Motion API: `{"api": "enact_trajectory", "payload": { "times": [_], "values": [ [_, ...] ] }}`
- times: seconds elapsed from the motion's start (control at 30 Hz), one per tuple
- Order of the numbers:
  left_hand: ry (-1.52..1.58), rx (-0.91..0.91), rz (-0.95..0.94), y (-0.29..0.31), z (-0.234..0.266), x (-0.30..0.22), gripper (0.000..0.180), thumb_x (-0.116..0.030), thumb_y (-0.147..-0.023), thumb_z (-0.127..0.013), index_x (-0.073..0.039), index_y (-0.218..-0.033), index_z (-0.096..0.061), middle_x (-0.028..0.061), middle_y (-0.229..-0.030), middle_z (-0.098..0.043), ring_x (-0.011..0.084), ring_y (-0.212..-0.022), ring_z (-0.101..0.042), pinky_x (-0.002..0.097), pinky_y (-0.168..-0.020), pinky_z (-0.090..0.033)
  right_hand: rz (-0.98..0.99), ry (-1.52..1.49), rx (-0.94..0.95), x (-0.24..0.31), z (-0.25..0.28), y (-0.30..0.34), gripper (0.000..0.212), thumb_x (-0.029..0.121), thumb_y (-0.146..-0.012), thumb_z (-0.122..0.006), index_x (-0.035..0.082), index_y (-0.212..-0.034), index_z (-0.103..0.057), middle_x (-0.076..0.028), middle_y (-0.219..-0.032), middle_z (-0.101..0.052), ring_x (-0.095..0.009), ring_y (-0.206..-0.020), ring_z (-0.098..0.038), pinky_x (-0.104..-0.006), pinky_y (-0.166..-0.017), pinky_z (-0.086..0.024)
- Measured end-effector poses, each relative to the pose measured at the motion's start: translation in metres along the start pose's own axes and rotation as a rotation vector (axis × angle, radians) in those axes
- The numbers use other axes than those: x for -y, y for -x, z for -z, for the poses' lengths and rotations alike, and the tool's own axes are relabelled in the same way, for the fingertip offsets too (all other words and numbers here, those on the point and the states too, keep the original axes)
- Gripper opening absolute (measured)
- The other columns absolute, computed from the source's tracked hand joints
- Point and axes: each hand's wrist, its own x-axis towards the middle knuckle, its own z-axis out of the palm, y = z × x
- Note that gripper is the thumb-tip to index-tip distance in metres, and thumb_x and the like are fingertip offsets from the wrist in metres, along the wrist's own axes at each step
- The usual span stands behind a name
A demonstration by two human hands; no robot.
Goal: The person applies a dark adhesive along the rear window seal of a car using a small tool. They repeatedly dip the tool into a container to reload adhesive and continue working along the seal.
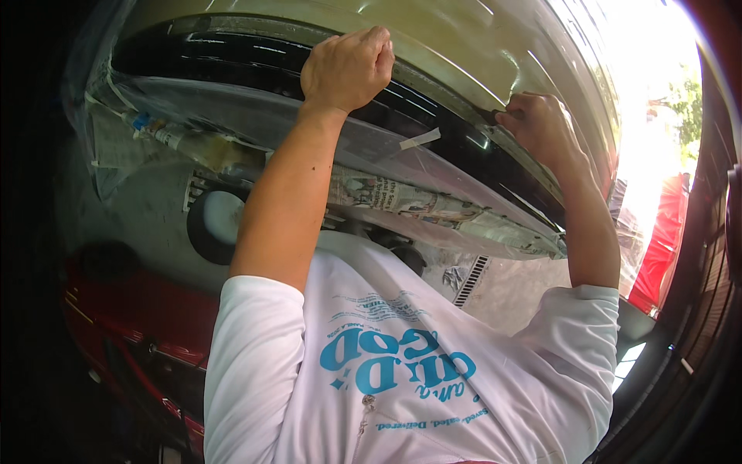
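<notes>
Left hand (349, 69) curled at gold car panel (456, 39), above black strip (421, 118); right hand (541, 130) bunched near panel edge. Fingertips hidden: can't tell what 2 grips hold.

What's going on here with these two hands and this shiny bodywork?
A person in a white shirt has both bare hands up at a gold-olive body panel. The left hand is curled at its lower edge, by a glossy black strip; the right hand, also curled, is farther right along it. What they grip, if anything, is hidden. Plastic sheeting and newspaper show below the strip.
</notes>
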Motion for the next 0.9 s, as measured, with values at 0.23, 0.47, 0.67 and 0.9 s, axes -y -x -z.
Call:
{"api": "enact_trajectory", "payload": {
  "times": [0.23, 0.47, 0.67, 0.9],
  "values": [
    [0.009, 0.021, 0.013, -0.002, -0.003, 0.003, 0.017, -0.025, -0.098, -0.068, -0.014, -0.087, -0.062, 0.0063, -0.070, -0.068, 0.0333, -0.066, -0.070, 0.0456, -0.062, -0.057, -0.006, -0.094, 0.289, -0.007, 0.024, -0.061, 0.020, 0.022, -0.087, -0.084, 0.003, -0.088, -0.080, -0.011, -0.079, -0.077, -0.019, -0.074, -0.073, -0.0371, -0.073, -0.056],
    [-0.061, 0.051, 0.063, -0.005, 0.006, -0.006, 0.014, -0.025, -0.097, -0.064, -0.013, -0.089, -0.067, 0.0081, -0.081, -0.075, 0.0354, -0.076, -0.073, 0.0490, -0.069, -0.059, -0.076, -0.114, 0.122, -0.019, 0.007, -0.023, 0.024, 0.026, -0.088, -0.084, 0.003, -0.093, -0.080, -0.017, -0.083, -0.077, -0.032, -0.077, -0.073, -0.0439, -0.078, -0.058],
    [-0.067, 0.060, 0.057, -0.004, 0.000, -0.002, 0.015, -0.025, -0.098, -0.065, -0.013, -0.088, -0.065, 0.0081, -0.077, -0.073, 0.0357, -0.073, -0.072, 0.0490, -0.066, -0.058, 0.037, 0.160, -0.067, 0.005, -0.007, -0.006, 0.024, 0.028, -0.089, -0.082, 0.005, -0.090, -0.079, -0.021, -0.083, -0.076, -0.038, -0.081, -0.074, -0.0470, -0.077, -0.058],
    [-0.054, 0.037, 0.048, -0.001, -0.001, 0.000, 0.018, -0.027, -0.099, -0.067, -0.014, -0.087, -0.063, 0.0065, -0.074, -0.070, 0.0351, -0.071, -0.071, 0.0479, -0.063, -0.057, -0.097, -0.080, 0.429, -0.009, 0.029, -0.076, 0.020, 0.022, -0.086, -0.085, 0.003, -0.089, -0.079, -0.009, -0.075, -0.075, -0.023, -0.070, -0.071, -0.0396, -0.070, -0.056]
  ]
}}
